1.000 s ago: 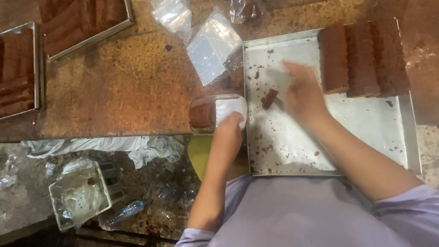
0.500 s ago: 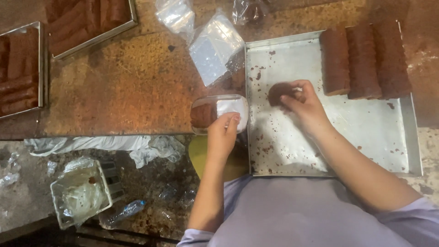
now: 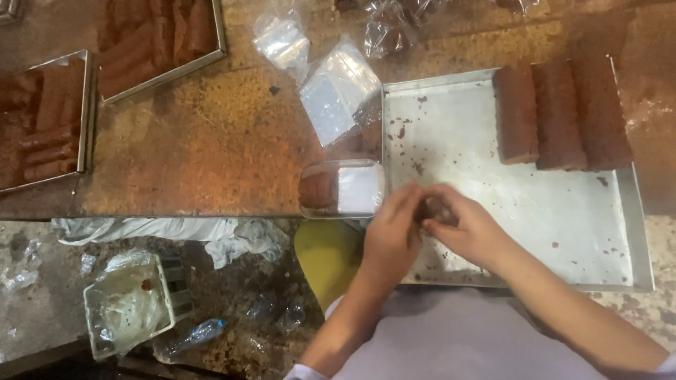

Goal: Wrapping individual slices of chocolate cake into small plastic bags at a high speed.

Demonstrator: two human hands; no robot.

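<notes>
Hands meet over near-left corner of the shallow square metal tray (image 3: 521,211): left hand (image 3: 391,236) and right hand (image 3: 470,229) together pinch a small brown cake piece (image 3: 432,208). Judged mid-transfer; the clear plastic tub (image 3: 343,188) at the tray's left edge needs a short, steady carry.

Both hands (image 3: 429,225) pinch a brown piece (image 3: 434,208) (over the tray (image 3: 563,232)).

Dim warm light, soft blur, glare on plastic.
</notes>
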